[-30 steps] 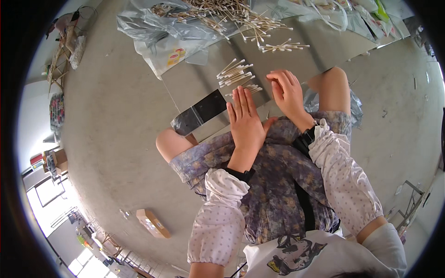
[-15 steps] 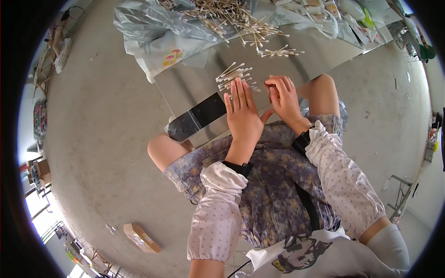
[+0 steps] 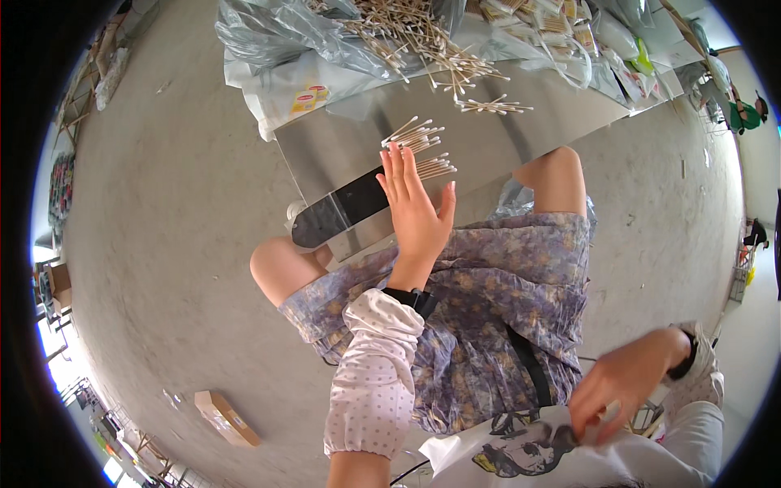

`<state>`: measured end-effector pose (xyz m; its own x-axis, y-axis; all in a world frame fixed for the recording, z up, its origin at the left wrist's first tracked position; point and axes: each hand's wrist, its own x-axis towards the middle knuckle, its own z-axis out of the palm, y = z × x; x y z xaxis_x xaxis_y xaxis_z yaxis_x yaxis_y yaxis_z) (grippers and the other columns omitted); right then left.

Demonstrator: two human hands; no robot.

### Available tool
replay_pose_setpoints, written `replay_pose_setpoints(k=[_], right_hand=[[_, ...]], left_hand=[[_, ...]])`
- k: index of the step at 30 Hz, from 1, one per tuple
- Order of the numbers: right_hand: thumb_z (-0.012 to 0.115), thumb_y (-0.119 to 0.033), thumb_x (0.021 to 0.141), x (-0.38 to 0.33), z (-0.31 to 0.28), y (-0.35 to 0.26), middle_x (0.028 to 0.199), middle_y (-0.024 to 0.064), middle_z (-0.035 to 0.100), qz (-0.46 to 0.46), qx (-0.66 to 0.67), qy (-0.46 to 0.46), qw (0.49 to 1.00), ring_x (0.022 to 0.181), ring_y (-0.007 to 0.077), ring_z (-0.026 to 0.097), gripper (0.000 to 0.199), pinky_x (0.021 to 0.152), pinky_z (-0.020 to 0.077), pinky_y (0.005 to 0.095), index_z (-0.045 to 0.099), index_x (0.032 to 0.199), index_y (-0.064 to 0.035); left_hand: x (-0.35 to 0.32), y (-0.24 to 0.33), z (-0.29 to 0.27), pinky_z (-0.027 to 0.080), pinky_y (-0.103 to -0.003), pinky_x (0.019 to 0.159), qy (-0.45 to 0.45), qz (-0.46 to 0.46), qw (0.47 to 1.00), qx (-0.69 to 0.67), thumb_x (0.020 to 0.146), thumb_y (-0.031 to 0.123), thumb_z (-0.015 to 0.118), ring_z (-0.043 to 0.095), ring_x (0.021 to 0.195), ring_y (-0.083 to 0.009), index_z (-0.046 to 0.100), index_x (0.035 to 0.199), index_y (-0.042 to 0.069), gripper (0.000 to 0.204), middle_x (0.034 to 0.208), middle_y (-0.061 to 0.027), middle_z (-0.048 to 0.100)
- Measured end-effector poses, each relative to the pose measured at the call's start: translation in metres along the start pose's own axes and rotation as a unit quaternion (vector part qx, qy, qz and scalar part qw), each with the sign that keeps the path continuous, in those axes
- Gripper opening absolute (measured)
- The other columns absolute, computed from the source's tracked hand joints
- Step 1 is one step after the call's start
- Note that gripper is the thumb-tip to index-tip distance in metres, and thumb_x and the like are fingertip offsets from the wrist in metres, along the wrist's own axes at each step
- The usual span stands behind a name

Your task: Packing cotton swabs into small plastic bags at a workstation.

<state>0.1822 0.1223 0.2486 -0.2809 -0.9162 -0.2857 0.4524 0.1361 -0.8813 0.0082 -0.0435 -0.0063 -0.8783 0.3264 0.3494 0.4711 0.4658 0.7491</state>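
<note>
**Flat hand over cotton swabs**

Left hand (image 3: pixel 415 207) open, fingers straight and together, fingertips touching a small bunch of swabs (image 3: pixel 421 148) on a metal sheet (image 3: pixel 496 142) propped across the lap. Right hand (image 3: pixel 622 386) low at the chest, fingers pinched on the white shirt (image 3: pixel 521 455). Larger swab pile (image 3: pixel 415 37) further up the sheet, spilling from grey plastic bags (image 3: pixel 268 41). Concrete floor (image 3: pixel 171 211) around; cardboard box (image 3: pixel 226 419) lower left.
</note>
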Motion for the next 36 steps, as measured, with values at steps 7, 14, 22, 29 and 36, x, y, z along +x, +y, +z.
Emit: replay_pose_setpoints(k=[7, 14, 22, 29, 36], right_hand=[[0.061, -0.024, 0.096, -0.015, 0.026, -0.009, 0.097, 0.0027, 0.063, 0.121, 0.059, -0.033, 0.990, 0.083, 0.0173, 0.064, 0.017, 0.068, 0.0523, 0.0299, 0.064, 0.102, -0.0090], [0.075, -0.032, 0.081, -0.002, 0.029, -0.024, 0.091, 0.0108, 0.065, -0.044, -0.005, -0.034, 0.998, 0.084, 0.0274, 0.066, 0.040, 0.072, 0.0527, 0.0355, 0.063, 0.113, -0.0098], [0.071, -0.022, 0.078, 0.003, 0.021, -0.041, 0.074, 0.0088, 0.065, -0.107, -0.041, -0.009, 0.993, 0.069, 0.0259, 0.066, 0.020, 0.057, 0.0500, 0.0365, 0.064, 0.089, -0.0054], [0.058, -0.024, 0.094, 0.003, 0.032, -0.045, 0.087, -0.0012, 0.066, 0.081, -0.269, -0.095, 0.955, 0.067, 0.0177, 0.066, 0.013, 0.055, 0.0515, 0.0301, 0.061, 0.092, -0.0117], [0.060, -0.017, 0.082, 0.009, 0.031, -0.062, 0.065, -0.0001, 0.060, 0.020, -0.374, 0.011, 0.927, 0.057, 0.0170, 0.065, 0.007, 0.045, 0.0508, 0.0292, 0.057, 0.081, -0.0103]], left_hand=[[0.000, -0.003, 0.000, 0.012, -0.062, 0.116, -0.008, 0.013, 1.000, -0.018, 0.091, 0.020, 0.063, 0.018, 0.147, -0.0431, 0.025, 0.151, 0.000, 0.073, 0.157, -0.0240, 0.024], [-0.002, -0.007, -0.003, 0.016, -0.063, 0.115, 0.001, 0.022, 1.000, 0.000, 0.087, 0.014, 0.064, 0.024, 0.145, -0.0451, 0.028, 0.149, -0.003, 0.073, 0.154, -0.0251, 0.030], [-0.002, -0.007, 0.000, 0.017, -0.064, 0.115, 0.008, 0.026, 1.000, 0.002, 0.088, 0.015, 0.063, 0.026, 0.144, -0.0448, 0.029, 0.148, -0.003, 0.072, 0.152, -0.0243, 0.033], [0.000, -0.005, 0.004, 0.015, -0.062, 0.116, 0.005, 0.036, 0.999, -0.006, 0.091, 0.017, 0.063, 0.027, 0.144, -0.0417, 0.030, 0.147, -0.001, 0.067, 0.151, -0.0220, 0.036], [-0.002, -0.008, 0.001, 0.015, -0.062, 0.116, 0.004, 0.038, 0.999, 0.002, 0.091, 0.017, 0.062, 0.028, 0.144, -0.0412, 0.032, 0.147, -0.001, 0.066, 0.151, -0.0215, 0.037]])
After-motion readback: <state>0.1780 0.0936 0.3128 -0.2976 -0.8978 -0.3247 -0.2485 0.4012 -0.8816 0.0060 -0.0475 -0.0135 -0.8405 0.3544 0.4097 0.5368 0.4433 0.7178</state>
